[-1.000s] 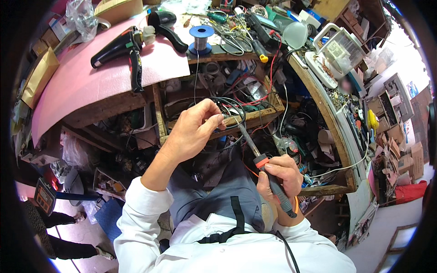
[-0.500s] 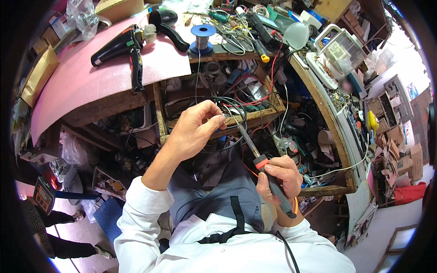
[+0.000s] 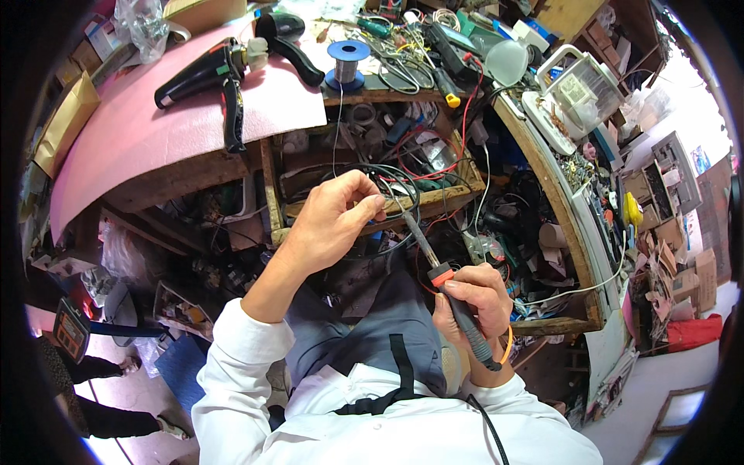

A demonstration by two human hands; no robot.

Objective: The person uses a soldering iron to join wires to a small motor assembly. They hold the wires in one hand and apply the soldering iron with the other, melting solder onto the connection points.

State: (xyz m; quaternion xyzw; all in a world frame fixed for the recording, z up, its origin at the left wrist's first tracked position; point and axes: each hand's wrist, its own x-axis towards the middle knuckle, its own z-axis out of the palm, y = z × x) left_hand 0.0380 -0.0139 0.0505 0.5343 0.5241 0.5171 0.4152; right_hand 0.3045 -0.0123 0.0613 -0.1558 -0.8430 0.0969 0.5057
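My left hand (image 3: 329,221) is pinched, with something thin at its fingertips, too small to make out, beside loops of black cable (image 3: 411,194). My right hand (image 3: 477,302) grips the dark, red-collared handle of a soldering iron (image 3: 428,252). Its metal tip reaches up close to my left fingertips; whether they touch is unclear. Above, a blue spool (image 3: 348,51) of silvery wire stands on the bench edge, a thin strand hanging from it toward my left hand. An open wooden drawer (image 3: 267,163) full of wires and parts lies behind my hands.
A pink mat (image 3: 139,139) bears black tool-like devices (image 3: 194,77). Tangled leads, a screwdriver (image 3: 446,89) and a clear container (image 3: 577,93) crowd the bench. Wooden edges (image 3: 558,209) border clutter at right. Another person's dark-clothed legs (image 3: 108,418) stand at lower left, near a blue panel (image 3: 178,372).
My right hand and the soldering iron have shifted very slightly left. My left hand holds almost the same pinched position.
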